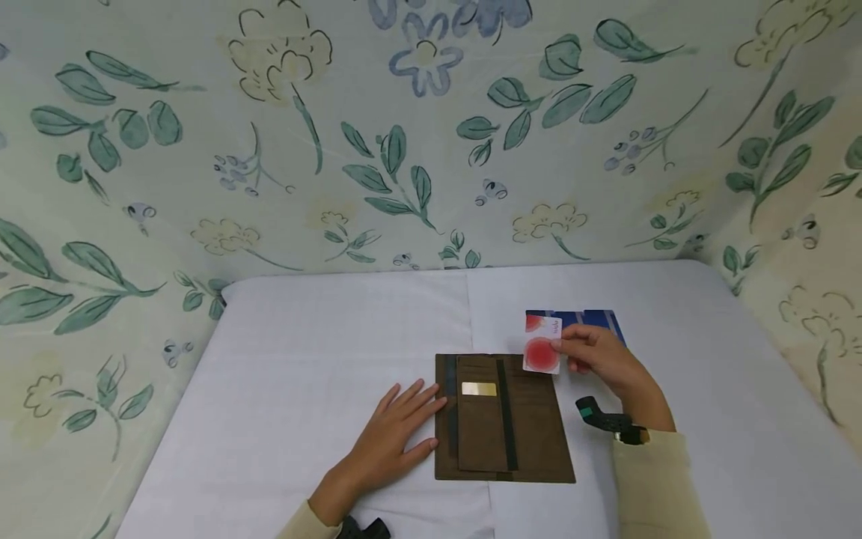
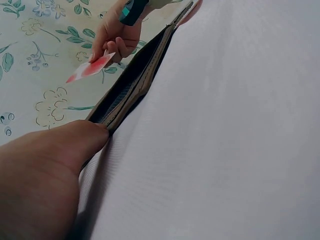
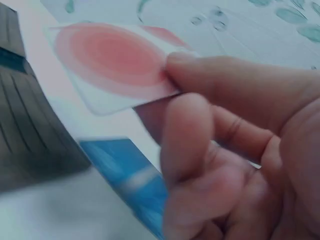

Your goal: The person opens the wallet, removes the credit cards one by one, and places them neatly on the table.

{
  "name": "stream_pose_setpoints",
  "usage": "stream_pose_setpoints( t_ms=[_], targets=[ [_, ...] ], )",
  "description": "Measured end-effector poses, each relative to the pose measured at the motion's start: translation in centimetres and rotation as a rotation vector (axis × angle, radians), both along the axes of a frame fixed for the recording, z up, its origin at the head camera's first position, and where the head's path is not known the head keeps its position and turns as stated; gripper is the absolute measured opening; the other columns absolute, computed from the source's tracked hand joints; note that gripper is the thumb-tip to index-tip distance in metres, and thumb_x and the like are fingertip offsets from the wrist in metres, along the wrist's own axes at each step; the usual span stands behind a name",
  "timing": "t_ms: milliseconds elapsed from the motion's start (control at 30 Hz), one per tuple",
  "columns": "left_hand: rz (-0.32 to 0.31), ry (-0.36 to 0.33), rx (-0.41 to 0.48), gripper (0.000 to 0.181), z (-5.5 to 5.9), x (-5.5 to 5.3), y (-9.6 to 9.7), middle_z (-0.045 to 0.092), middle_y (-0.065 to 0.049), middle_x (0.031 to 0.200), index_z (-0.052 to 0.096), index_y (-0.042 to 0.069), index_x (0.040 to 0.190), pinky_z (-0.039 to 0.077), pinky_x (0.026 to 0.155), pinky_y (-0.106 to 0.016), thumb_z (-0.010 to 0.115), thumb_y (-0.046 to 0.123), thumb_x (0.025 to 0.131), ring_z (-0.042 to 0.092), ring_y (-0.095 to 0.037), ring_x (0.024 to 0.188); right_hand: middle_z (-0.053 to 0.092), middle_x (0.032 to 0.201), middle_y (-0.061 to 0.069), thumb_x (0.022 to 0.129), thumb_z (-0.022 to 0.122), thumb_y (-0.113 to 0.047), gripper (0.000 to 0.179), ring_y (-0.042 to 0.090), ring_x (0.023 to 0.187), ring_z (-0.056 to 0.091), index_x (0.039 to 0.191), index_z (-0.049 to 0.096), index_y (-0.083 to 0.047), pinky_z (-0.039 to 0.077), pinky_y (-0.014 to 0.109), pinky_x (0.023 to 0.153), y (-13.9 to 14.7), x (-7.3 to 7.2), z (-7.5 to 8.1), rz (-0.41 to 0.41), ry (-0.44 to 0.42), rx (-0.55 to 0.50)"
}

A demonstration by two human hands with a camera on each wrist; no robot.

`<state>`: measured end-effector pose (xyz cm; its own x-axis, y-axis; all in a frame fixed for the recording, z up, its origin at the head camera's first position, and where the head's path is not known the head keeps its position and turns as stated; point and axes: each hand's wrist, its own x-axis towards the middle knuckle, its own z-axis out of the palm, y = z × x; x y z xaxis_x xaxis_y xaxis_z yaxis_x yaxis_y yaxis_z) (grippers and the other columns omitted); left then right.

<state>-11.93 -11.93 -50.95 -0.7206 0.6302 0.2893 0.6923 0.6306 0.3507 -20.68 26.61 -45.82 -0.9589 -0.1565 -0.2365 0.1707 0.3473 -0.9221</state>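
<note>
Between thumb and fingers, my right hand (image 1: 602,361) pinches a white card (image 1: 542,344) with a red round print. In the head view the card overlaps the top right corner of an opened brown wallet (image 1: 539,427). The right wrist view shows the red print of the card (image 3: 115,55) and the wallet's card slots (image 3: 30,115) off to the left. My left hand (image 1: 393,430) lies with fingers spread at the wallet's left edge. Its thumb (image 2: 85,142) touches that edge in the left wrist view. A gold-coloured card (image 1: 479,389) shows in a wallet slot.
Blue cards (image 1: 599,320) lie on the white-covered table (image 1: 323,359) beyond the wallet, partly behind my right hand. A floral cloth (image 1: 417,150) rises at the back and sides of the table. Each wrist wears a black band device (image 1: 609,421).
</note>
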Motion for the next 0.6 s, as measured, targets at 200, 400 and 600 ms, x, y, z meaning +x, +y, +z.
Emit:
stream_pose_setpoints(
  t_ms=[200, 400, 600],
  targets=[
    [0.008, -0.008, 0.007, 0.058, 0.1, 0.0, -0.1, 0.034, -0.001, 0.155, 0.042, 0.02, 0.147, 0.017, 0.113, -0.056, 0.056, 0.041, 0.096, 0.025, -0.026, 0.144, 0.061, 0.086, 0.008, 0.089, 0.068, -0.039, 0.049, 0.02, 0.074, 0.058, 0.114, 0.06, 0.002, 0.052, 0.025, 0.066, 2.9, 0.7, 0.2, -0.056, -0.051, 0.066],
    [0.006, -0.03, 0.017, 0.058, 0.1, 0.1, 0.0, 0.033, 0.0, 0.155, 0.041, 0.021, 0.148, 0.015, 0.114, -0.054, 0.057, 0.04, 0.095, 0.024, -0.025, 0.145, 0.061, 0.086, 0.01, 0.089, 0.066, -0.046, 0.055, 0.021, 0.078, 0.057, 0.119, 0.059, 0.001, 0.051, 0.025, 0.066, 5.2, 1.7, 0.0, -0.056, -0.094, 0.159],
    [0.006, -0.036, 0.018, 0.058, 0.0, 0.2, 0.1, 0.032, 0.001, 0.155, 0.041, 0.021, 0.148, 0.014, 0.115, -0.054, 0.057, 0.04, 0.096, 0.024, -0.025, 0.145, 0.057, 0.08, 0.008, 0.088, 0.065, -0.049, 0.056, 0.02, 0.075, 0.054, 0.114, 0.059, 0.0, 0.046, 0.027, 0.061, 6.8, 2.3, -0.3, -0.061, -0.129, 0.202]
  ],
)
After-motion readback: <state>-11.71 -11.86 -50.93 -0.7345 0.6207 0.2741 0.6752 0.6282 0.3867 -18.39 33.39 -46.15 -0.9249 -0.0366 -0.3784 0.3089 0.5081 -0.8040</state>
